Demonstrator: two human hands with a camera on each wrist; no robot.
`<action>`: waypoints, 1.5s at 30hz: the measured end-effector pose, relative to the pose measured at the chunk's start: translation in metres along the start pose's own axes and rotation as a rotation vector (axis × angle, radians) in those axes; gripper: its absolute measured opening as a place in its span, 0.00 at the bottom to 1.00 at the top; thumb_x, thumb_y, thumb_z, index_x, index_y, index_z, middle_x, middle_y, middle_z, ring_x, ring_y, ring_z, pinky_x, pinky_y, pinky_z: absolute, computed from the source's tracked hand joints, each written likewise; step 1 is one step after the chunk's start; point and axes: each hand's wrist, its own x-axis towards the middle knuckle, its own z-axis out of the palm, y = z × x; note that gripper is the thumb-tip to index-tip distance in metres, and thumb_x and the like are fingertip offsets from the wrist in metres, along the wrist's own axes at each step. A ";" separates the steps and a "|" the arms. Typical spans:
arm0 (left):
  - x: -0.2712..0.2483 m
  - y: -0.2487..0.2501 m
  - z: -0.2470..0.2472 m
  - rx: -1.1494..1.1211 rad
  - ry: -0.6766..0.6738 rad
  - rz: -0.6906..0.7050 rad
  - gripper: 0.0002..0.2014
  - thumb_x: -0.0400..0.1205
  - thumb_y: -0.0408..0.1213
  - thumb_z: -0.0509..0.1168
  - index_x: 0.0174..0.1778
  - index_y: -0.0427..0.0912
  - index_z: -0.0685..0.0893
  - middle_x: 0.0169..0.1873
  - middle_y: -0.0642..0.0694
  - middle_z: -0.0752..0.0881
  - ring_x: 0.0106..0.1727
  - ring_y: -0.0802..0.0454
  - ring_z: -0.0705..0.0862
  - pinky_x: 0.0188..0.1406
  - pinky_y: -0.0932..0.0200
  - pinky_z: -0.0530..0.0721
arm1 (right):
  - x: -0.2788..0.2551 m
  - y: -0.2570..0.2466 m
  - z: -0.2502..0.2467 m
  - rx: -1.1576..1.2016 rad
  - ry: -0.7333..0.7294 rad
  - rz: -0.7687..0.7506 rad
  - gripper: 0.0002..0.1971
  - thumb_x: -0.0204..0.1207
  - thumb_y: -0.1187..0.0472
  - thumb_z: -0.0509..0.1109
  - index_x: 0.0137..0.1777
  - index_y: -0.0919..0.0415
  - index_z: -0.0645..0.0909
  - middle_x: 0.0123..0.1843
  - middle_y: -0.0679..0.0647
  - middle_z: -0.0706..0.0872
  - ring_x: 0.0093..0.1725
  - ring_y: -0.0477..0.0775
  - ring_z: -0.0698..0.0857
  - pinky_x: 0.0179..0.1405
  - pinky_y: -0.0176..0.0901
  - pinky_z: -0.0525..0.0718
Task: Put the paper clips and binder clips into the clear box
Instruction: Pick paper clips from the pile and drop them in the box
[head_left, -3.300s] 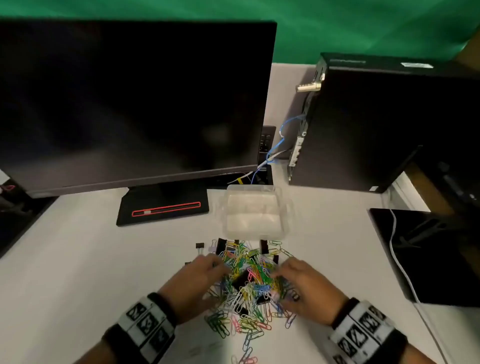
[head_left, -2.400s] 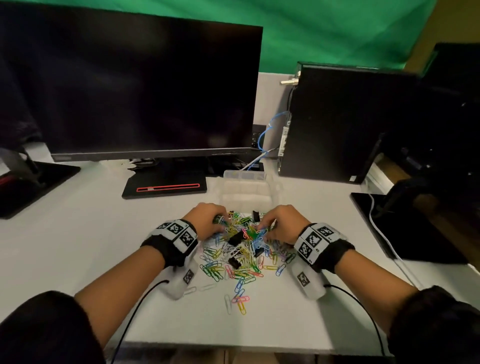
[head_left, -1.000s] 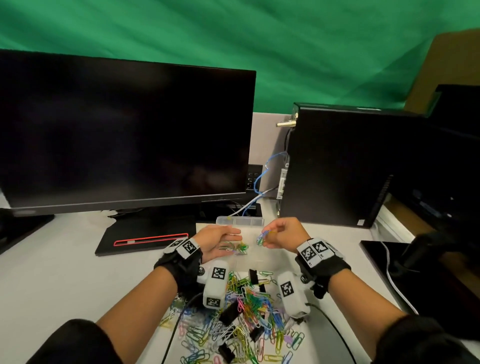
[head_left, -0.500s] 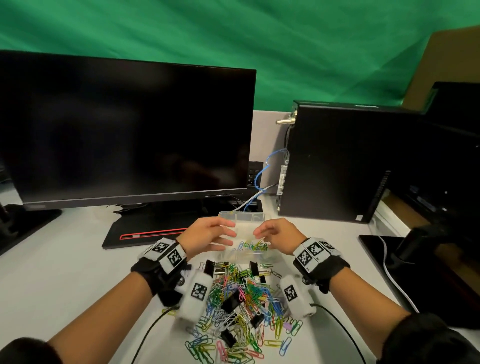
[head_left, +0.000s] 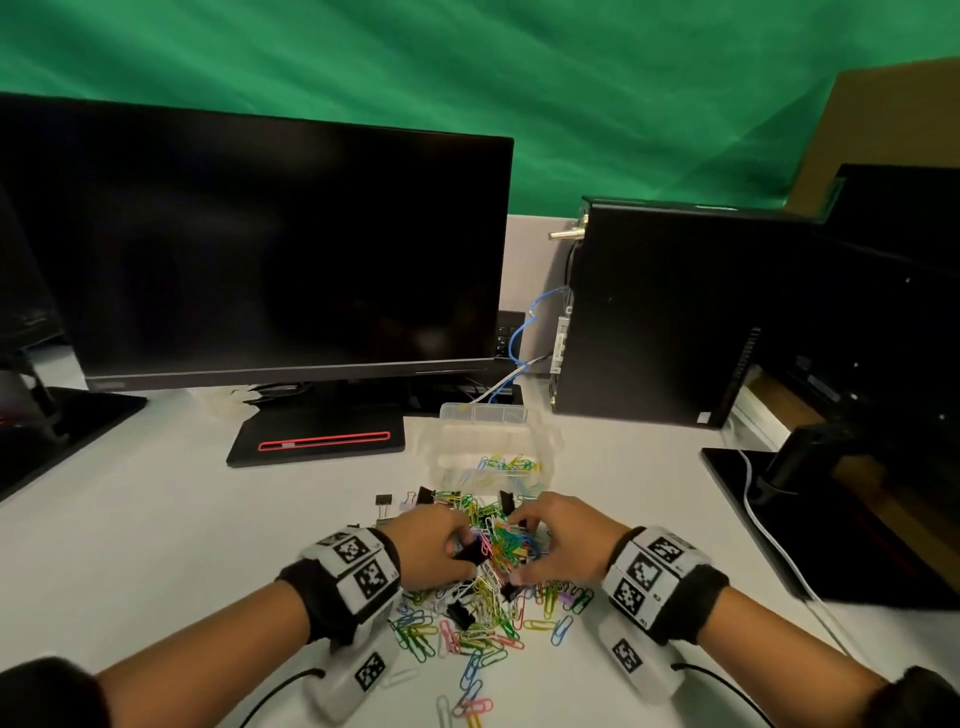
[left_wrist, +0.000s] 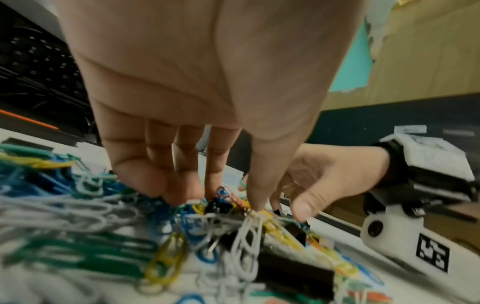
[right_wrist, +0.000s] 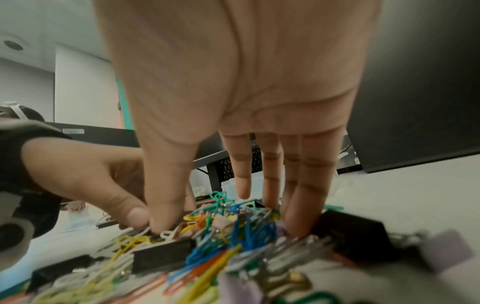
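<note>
A heap of coloured paper clips (head_left: 493, 587) mixed with black binder clips (head_left: 460, 616) lies on the white desk in front of me. Behind it stands the clear box (head_left: 485, 415), with some paper clips (head_left: 506, 464) in its near part. My left hand (head_left: 457, 545) and right hand (head_left: 519, 545) dig into the heap from either side. In the left wrist view, my left hand (left_wrist: 221, 203) pinches clips between thumb and curled fingers. In the right wrist view, my right hand (right_wrist: 233, 222) has thumb and fingers around a bunch of clips, beside a black binder clip (right_wrist: 163, 255).
A large dark monitor (head_left: 260, 249) with a black base (head_left: 317, 441) stands behind the box to the left, a black computer tower (head_left: 675, 312) to the right, blue and white cables (head_left: 519, 343) between them. A black stand with a white cable (head_left: 769, 530) lies right.
Half a second ago both hands hovered over the clear box with clips dropping in. They have since come back toward me and sunk into the heap.
</note>
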 end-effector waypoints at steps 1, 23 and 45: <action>0.000 0.003 0.002 0.034 0.010 -0.014 0.19 0.77 0.52 0.67 0.59 0.45 0.80 0.43 0.51 0.77 0.42 0.54 0.74 0.41 0.61 0.73 | 0.002 -0.003 0.001 0.000 0.006 0.004 0.34 0.66 0.41 0.76 0.70 0.52 0.74 0.61 0.53 0.79 0.54 0.51 0.79 0.57 0.42 0.78; 0.008 -0.006 0.003 -0.111 0.040 -0.003 0.10 0.73 0.41 0.74 0.48 0.45 0.84 0.32 0.59 0.76 0.34 0.61 0.76 0.32 0.72 0.73 | 0.029 0.020 -0.012 0.412 0.158 0.049 0.07 0.76 0.67 0.69 0.53 0.63 0.85 0.34 0.50 0.83 0.36 0.49 0.85 0.41 0.39 0.84; -0.008 -0.044 -0.034 -0.724 0.016 -0.059 0.03 0.79 0.28 0.68 0.44 0.40 0.83 0.24 0.52 0.85 0.23 0.62 0.83 0.27 0.71 0.84 | 0.082 0.029 -0.040 0.667 0.312 0.249 0.21 0.75 0.79 0.58 0.62 0.63 0.81 0.43 0.57 0.87 0.30 0.50 0.81 0.32 0.37 0.87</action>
